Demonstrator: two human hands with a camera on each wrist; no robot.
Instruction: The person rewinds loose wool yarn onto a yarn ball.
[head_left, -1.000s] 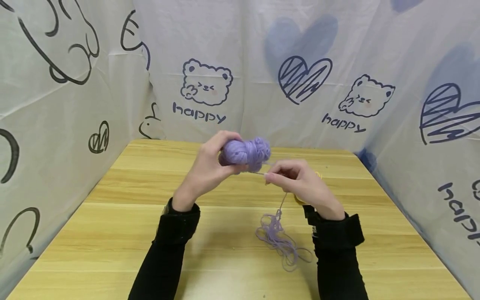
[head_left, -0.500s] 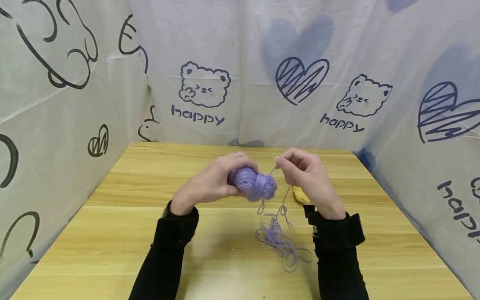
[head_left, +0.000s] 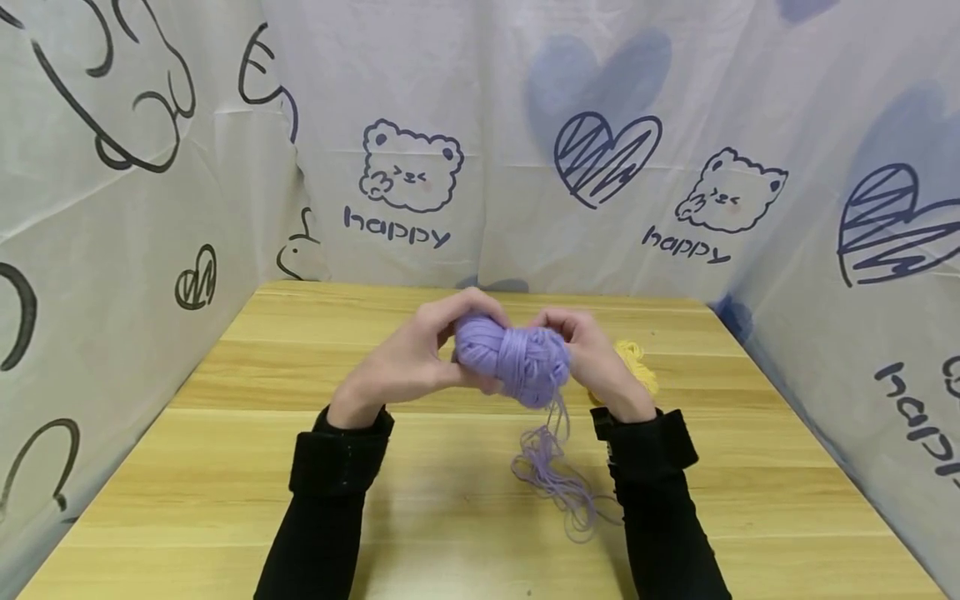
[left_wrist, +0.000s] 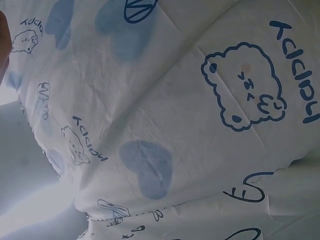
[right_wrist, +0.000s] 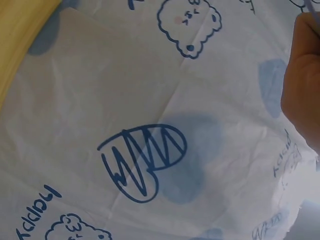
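In the head view both hands hold a purple yarn ball [head_left: 513,360] above the wooden table [head_left: 225,467]. My left hand [head_left: 420,354] grips the ball's left end, thumb underneath and fingers over the top. My right hand [head_left: 592,354] wraps round its right side, mostly behind the ball. A loose purple strand hangs from the ball down to a tangle of purple yarn [head_left: 558,483] lying on the table. The wrist views show only the printed cloth, with an edge of my right hand [right_wrist: 302,80] in the right wrist view.
A small yellow yarn bundle [head_left: 637,360] lies on the table just right of my right hand. White cloth walls [head_left: 480,150] printed with bears and hearts enclose the table on the left, back and right. Black sleeves [head_left: 330,500] cover both forearms.
My right hand has come down from pinching the strand beside the ball and now closes on the ball's right side. The ball has turned and sits level between both hands.
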